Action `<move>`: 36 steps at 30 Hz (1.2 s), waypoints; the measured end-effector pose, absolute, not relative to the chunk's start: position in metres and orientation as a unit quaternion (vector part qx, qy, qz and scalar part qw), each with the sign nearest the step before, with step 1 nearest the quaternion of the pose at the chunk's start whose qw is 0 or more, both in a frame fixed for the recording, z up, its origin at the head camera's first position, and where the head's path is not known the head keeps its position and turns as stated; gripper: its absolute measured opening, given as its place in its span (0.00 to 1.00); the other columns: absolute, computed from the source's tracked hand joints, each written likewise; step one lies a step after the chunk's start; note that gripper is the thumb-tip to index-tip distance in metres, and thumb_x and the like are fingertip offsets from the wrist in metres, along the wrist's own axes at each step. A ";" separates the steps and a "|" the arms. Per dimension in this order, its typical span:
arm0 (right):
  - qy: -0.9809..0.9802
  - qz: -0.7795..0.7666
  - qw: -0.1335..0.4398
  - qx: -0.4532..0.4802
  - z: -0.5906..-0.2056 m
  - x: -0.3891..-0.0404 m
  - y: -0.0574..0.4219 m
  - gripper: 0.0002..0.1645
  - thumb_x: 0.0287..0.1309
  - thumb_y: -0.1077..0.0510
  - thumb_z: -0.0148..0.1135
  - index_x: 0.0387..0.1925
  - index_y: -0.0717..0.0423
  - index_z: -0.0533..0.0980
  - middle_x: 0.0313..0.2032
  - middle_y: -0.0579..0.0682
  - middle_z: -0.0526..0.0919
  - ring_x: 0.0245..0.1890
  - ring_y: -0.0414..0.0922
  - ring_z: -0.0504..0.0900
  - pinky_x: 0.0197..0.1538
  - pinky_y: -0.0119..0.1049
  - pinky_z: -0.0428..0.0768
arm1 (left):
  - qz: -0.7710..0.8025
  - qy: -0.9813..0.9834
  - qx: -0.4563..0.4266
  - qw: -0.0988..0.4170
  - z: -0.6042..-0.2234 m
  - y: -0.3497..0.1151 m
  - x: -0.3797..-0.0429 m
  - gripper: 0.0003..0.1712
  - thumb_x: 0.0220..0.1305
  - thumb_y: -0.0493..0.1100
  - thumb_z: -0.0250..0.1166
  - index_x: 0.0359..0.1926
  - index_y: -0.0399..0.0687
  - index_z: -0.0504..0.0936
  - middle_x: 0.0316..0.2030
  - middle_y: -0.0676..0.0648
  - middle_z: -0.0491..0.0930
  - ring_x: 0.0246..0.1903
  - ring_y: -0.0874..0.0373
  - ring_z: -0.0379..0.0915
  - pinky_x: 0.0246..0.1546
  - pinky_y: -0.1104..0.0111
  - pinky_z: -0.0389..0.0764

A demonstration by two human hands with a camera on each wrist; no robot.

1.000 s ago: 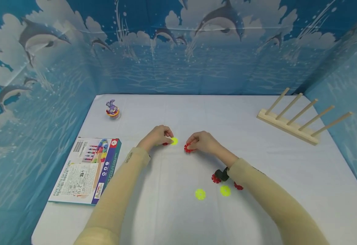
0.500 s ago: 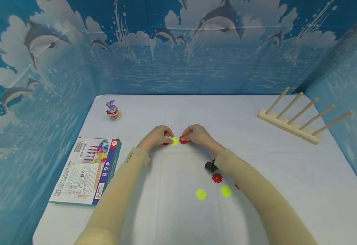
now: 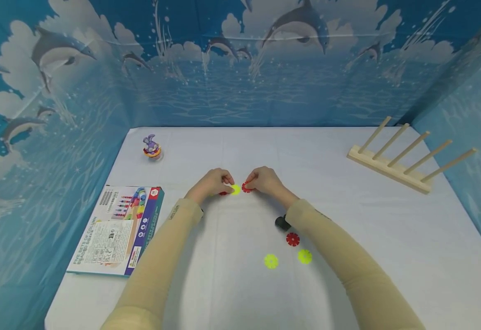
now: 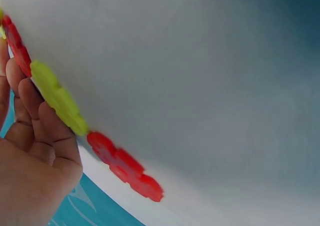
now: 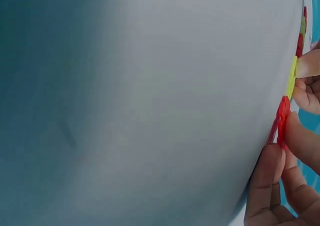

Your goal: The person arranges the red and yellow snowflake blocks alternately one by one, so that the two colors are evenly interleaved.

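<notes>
My left hand pinches a yellow snowflake disc around the middle of the white table. Another red snowflake disc shows partly beneath its fingers, and the left wrist view has red and yellow discs lined up edge to edge. Close on the right, my right hand holds a red snowflake disc between thumb and fingers, slightly tilted. This red disc meets the yellow disc end to end in the left wrist view; whether they interlock I cannot tell.
Loose red and yellow discs lie nearer the front, beside the right sleeve. A box lies at left, with a bunny figure behind it. At back right stands a wooden rack with several pegs.
My right hand has moved left and slightly away from me, bringing its red disc up beside the yellow one. The left hand has stayed in place.
</notes>
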State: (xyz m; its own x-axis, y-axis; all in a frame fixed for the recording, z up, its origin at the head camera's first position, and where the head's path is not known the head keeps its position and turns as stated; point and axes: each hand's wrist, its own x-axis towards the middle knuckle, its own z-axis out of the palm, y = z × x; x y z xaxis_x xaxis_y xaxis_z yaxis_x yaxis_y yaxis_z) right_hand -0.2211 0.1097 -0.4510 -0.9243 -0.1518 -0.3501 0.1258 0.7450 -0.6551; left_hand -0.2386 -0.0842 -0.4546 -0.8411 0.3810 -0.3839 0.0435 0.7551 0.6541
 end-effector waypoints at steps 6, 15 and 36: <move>0.926 -0.327 0.187 -0.010 -0.451 -0.220 0.105 0.11 0.55 0.54 0.72 0.35 0.57 0.83 0.35 0.51 0.83 0.34 0.44 0.75 0.36 0.31 0.72 | 0.324 0.904 0.116 0.254 -0.453 -0.083 -0.238 0.10 0.58 0.39 0.71 0.41 0.43 0.82 0.37 0.47 0.75 0.28 0.59 0.75 0.32 0.73 0.77; 0.935 -0.309 0.175 -0.019 -0.452 -0.217 0.103 0.10 0.54 0.56 0.72 0.34 0.57 0.82 0.34 0.51 0.84 0.33 0.43 0.75 0.35 0.31 0.73 | 0.321 0.907 0.113 0.248 -0.450 -0.081 -0.234 0.10 0.58 0.39 0.71 0.40 0.43 0.82 0.35 0.47 0.76 0.28 0.59 0.73 0.31 0.73 0.75; 0.937 -0.307 0.163 -0.024 -0.452 -0.213 0.102 0.09 0.56 0.56 0.71 0.34 0.58 0.81 0.34 0.52 0.84 0.32 0.43 0.75 0.34 0.31 0.72 | 0.290 0.918 0.114 0.247 -0.447 -0.077 -0.235 0.10 0.59 0.40 0.70 0.41 0.44 0.81 0.33 0.47 0.73 0.27 0.57 0.72 0.31 0.71 0.73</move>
State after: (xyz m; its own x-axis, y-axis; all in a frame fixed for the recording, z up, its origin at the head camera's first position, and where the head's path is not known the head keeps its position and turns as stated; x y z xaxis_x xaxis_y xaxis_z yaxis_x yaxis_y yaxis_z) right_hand -0.2132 0.1017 -0.4520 -0.9455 -0.1461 -0.2910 0.0546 0.8100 -0.5839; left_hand -0.2345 -0.0773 -0.4473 -0.8520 0.3531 -0.3866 0.0669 0.8057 0.5885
